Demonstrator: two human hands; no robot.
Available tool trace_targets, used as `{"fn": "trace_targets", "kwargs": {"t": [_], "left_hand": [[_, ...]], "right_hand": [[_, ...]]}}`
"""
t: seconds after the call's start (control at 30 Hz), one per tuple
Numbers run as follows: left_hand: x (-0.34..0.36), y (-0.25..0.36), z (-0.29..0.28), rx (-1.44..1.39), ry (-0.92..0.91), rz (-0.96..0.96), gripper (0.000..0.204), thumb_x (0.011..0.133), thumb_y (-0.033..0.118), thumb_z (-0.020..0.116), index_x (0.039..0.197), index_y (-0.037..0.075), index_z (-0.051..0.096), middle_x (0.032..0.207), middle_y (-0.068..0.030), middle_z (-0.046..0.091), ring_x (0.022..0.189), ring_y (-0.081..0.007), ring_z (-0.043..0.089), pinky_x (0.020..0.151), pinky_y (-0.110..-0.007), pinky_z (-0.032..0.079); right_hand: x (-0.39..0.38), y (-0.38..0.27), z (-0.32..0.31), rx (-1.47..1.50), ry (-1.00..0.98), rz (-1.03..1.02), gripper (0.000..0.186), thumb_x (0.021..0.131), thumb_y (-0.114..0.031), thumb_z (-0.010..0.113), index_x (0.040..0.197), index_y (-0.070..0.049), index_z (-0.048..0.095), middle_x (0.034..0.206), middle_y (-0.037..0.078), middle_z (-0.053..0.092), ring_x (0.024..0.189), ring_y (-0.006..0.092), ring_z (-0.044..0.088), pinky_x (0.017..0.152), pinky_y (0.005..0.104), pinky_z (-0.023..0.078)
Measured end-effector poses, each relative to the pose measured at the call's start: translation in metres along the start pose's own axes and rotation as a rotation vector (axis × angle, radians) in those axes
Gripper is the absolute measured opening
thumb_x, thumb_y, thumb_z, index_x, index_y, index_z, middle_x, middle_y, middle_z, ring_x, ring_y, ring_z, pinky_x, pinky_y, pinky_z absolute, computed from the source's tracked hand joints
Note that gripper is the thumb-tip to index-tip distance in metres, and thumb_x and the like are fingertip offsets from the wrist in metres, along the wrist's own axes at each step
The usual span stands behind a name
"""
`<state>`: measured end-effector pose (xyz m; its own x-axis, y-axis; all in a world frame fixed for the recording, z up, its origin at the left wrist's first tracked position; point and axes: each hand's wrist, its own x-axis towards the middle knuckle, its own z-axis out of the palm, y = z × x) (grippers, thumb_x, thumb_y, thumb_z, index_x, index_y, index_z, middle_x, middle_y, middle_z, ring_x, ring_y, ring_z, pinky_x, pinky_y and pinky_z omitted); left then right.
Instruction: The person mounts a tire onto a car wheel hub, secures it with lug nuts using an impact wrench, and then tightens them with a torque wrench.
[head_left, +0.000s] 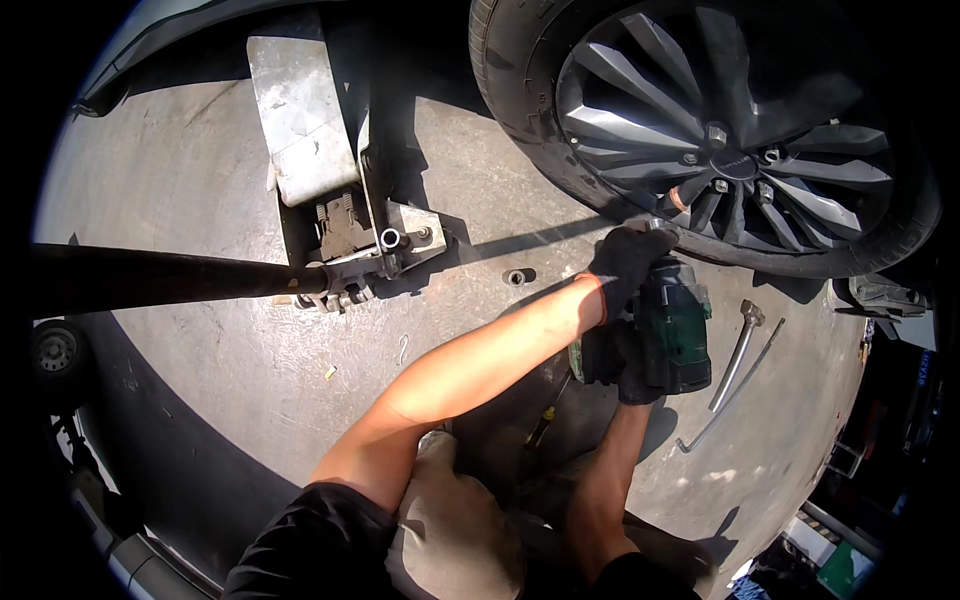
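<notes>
Both gloved hands, left hand (pixel 625 262) and right hand (pixel 632 372), grip tight on impact wrench (pixel 672 325) at wheel (pixel 735 130) far right; keep socket square on lug nut (pixel 681 197).

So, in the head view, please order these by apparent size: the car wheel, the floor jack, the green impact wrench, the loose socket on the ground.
1. car wheel
2. floor jack
3. green impact wrench, though it is nearer the camera
4. loose socket
</notes>
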<state>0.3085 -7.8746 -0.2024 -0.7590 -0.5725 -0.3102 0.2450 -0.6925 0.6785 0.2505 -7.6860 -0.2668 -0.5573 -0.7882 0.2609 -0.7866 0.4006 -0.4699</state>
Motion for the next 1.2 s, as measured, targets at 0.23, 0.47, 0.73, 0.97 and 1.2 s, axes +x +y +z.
{"fn": "trace_targets", "kwargs": {"t": [0.23, 0.47, 0.73, 0.97, 1.2], "left_hand": [[0.001, -0.107, -0.028, -0.167, 0.364, -0.241, 0.011, 0.090, 0.022, 0.059, 0.087, 0.013, 0.065, 0.073, -0.0022, 0.060, 0.061, -0.0147, 0.057, 0.058, -0.030, 0.047], [-0.075, -0.137, -0.114, 1.545, 0.144, -0.011, 0.033, 0.093, 0.035, 0.047, 0.107, 0.008, 0.057, 0.085, -0.0199, 0.067, 0.084, -0.0368, 0.066, 0.076, -0.053, 0.051], [-0.124, -0.131, -0.179, 1.960, 0.012, 0.263, 0.051, 0.088, 0.045, 0.054, 0.115, 0.001, 0.052, 0.106, -0.0154, 0.062, 0.092, -0.0308, 0.063, 0.077, -0.044, 0.048], [-0.067, -0.066, -0.171, 1.958, 0.179, -0.027, 0.055, 0.087, 0.036, 0.062, 0.132, 0.009, 0.045, 0.099, -0.0174, 0.063, 0.094, -0.0367, 0.066, 0.073, -0.048, 0.053], [-0.024, -0.041, -0.120, 0.232, -0.083, -0.316, 0.016, 0.089, 0.021, 0.059, 0.090, 0.004, 0.061, 0.077, -0.0052, 0.061, 0.062, -0.0158, 0.057, 0.053, -0.031, 0.048]], "right_hand": [[-0.052, -0.012, -0.037, 0.676, -0.250, 0.332, 0.049, 0.071, 0.001, 0.069, 0.120, -0.003, 0.063, 0.105, 0.009, 0.066, 0.087, 0.0205, 0.064, 0.073, 0.0351, 0.053], [-0.061, 0.033, -0.047, 0.729, -0.222, 0.437, 0.052, 0.073, 0.004, 0.064, 0.125, -0.001, 0.059, 0.108, 0.008, 0.063, 0.086, 0.0192, 0.064, 0.069, 0.0302, 0.052], [-0.048, -0.013, -0.037, 1.004, -0.167, 0.499, 0.053, 0.072, -0.004, 0.065, 0.125, -0.002, 0.061, 0.110, 0.007, 0.065, 0.088, 0.0188, 0.065, 0.073, 0.0301, 0.052], [-0.070, 0.031, -0.010, 0.732, -0.248, 0.223, 0.052, 0.071, 0.000, 0.064, 0.122, -0.002, 0.061, 0.112, 0.007, 0.064, 0.095, 0.0202, 0.063, 0.078, 0.0315, 0.052], [-0.035, -0.012, -0.052, 0.721, -0.198, 0.077, 0.053, 0.068, 0.000, 0.062, 0.120, -0.001, 0.060, 0.110, 0.008, 0.064, 0.092, 0.0183, 0.062, 0.078, 0.0309, 0.051]]}}
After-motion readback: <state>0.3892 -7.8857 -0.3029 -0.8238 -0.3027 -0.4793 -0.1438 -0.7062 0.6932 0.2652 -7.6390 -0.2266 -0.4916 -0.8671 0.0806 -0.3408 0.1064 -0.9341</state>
